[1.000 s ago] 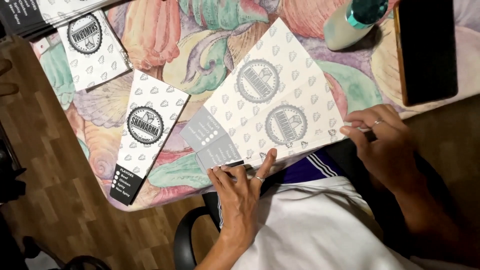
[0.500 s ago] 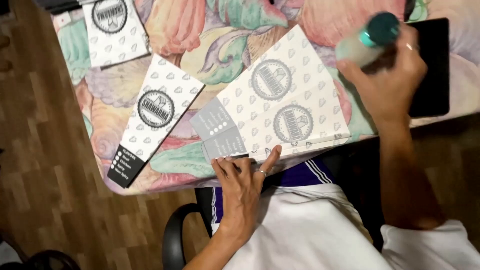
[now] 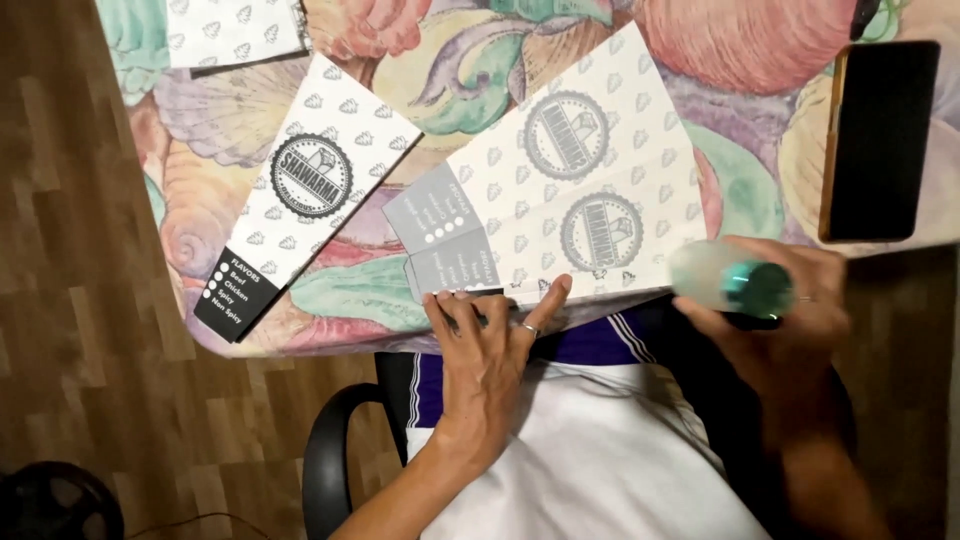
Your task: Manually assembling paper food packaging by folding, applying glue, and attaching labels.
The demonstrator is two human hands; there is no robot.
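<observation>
The flat printed carton blank lay on the shell-patterned tablecloth, its long axis running from the near edge up and away to the right. The left hand, nearer to it, pressed its lower edge with fingers spread flat. The right hand was closed around a blurred bottle with a teal cap, probably glue, just right of the blank's near corner.
</observation>
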